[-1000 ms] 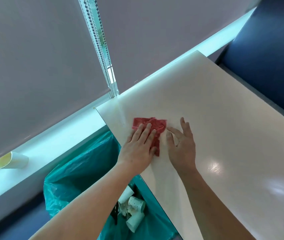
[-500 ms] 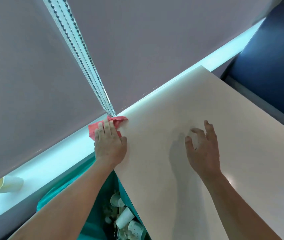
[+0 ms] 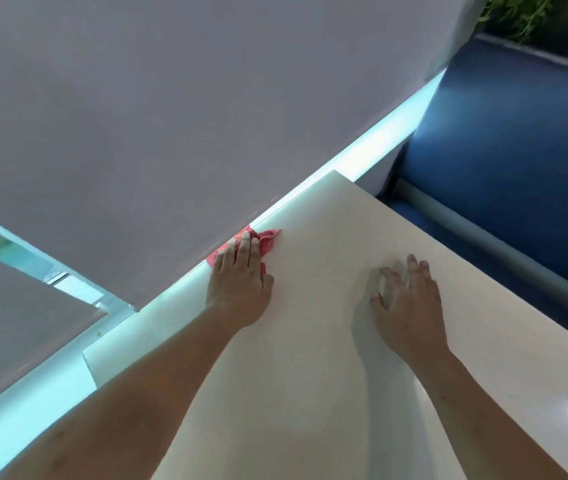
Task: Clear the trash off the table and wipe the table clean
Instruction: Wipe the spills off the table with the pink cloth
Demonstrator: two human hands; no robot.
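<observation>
My left hand [image 3: 239,284] lies flat, straight fingers pressing the red cloth [image 3: 267,242] onto the table [image 3: 310,358] at its far edge, by the grey blind [image 3: 206,116]. My right hand [image 3: 410,306] rests on the tabletop apart from it, fingers loosely bent, holding nothing

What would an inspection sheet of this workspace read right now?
Surface: pale cream glossy table, no trash in view.
Job's things: crumpled red cloth at the table's far edge, by the lit window sill.
Clutter: nothing seen.
Grippers: left hand presses flat on the cloth; right hand rests fingertips on the bare tabletop, holding nothing.
Cables: nothing seen.
Surroundings: grey roller blinds, blue padded seat, green plant.
</observation>
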